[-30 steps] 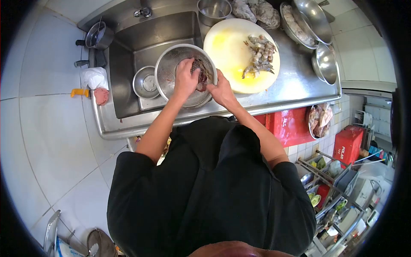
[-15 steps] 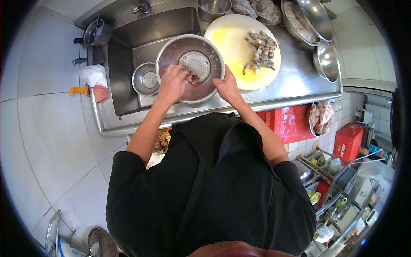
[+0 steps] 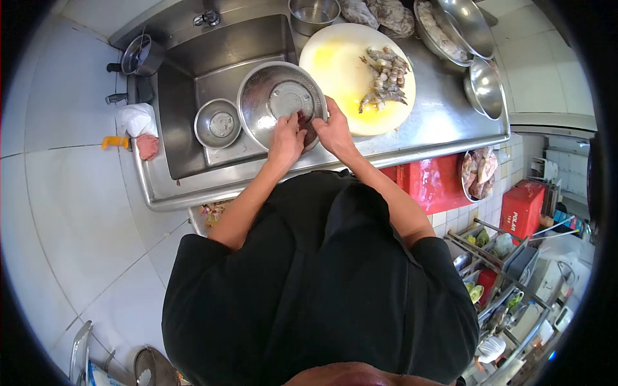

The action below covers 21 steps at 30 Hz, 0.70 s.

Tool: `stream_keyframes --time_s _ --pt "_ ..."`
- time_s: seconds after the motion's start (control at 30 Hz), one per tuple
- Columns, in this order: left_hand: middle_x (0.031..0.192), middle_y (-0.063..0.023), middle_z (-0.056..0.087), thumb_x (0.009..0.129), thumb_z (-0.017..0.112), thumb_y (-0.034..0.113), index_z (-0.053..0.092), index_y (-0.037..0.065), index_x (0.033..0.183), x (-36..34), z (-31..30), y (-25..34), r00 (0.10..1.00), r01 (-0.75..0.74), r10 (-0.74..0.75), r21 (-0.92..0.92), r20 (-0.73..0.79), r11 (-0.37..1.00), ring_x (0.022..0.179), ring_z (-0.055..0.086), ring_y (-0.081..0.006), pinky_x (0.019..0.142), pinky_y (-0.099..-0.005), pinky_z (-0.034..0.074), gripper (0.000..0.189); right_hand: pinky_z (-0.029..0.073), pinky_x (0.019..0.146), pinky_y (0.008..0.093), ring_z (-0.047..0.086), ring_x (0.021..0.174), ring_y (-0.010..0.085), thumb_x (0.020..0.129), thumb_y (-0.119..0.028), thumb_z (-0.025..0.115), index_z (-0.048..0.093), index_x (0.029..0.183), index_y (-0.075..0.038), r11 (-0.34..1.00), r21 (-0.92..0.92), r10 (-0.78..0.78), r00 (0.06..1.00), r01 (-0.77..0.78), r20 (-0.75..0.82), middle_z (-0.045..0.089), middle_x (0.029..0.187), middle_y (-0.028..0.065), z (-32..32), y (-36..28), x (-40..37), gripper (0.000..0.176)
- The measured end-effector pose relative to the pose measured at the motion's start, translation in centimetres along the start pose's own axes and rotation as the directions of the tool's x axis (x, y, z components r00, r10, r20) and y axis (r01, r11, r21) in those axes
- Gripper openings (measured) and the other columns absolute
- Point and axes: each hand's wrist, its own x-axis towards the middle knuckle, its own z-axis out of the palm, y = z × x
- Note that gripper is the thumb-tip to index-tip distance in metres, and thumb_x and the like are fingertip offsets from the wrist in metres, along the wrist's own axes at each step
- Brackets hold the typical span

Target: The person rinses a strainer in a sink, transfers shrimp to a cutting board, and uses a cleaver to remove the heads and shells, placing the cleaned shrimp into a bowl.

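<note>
A metal colander is tilted over the right edge of the sink, beside the cutting board. My right hand grips its right rim, thumb on the inside. Inside the bowl is my left hand, its fingers bent together against the lower right wall. Dark red scraps show at those fingertips; whether they are pinched or only touched is partly hidden. On the round, yellow-stained white cutting board lies a pile of raw grey shrimp.
A small metal bowl stands in the sink. Behind the board are a metal pot and plastic-wrapped bags. Metal bowls stand at the right. Below the counter is a red container beside a bowl of raw meat.
My left hand has moved right inside the colander, closer to my right hand. The colander has tilted more and its lower side has swung right, while my right hand keeps its rim.
</note>
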Motion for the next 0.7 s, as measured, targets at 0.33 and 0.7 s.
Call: stream_keyframes --time_s 0.33,0.7 --pt "0.117 -0.0192 0.066 0.098 0.065 0.019 0.07 -0.001 0.115 -1.4 -3.6 0.6 0.939 -0.215 0.247 -0.154 0.24 0.965 0.113 0.059 -0.0392 0.098 -0.0456 0.047 0.026 0.052 0.1 0.0422 0.069 0.111 0.0421 0.084 -0.009 0.058 0.057 0.135 0.006 0.996 0.038 0.078 0.997 -0.078 -0.008 0.071 0.116 0.0311 -0.5 -0.5 0.5 0.054" --pt "0.072 -0.0066 0.065 0.095 0.074 0.025 0.071 0.003 0.08 -10.0 -12.7 -4.0 0.979 0.161 -0.129 -0.209 0.157 0.965 0.062 0.058 -0.0178 0.06 -0.0333 0.045 0.027 0.051 0.101 0.0463 0.067 0.115 0.0464 0.085 -0.017 0.063 0.053 0.136 0.011 0.987 -0.011 0.158 0.98 -0.158 0.12 0.068 0.117 0.0361 1.4 0.7 1.9 0.059"
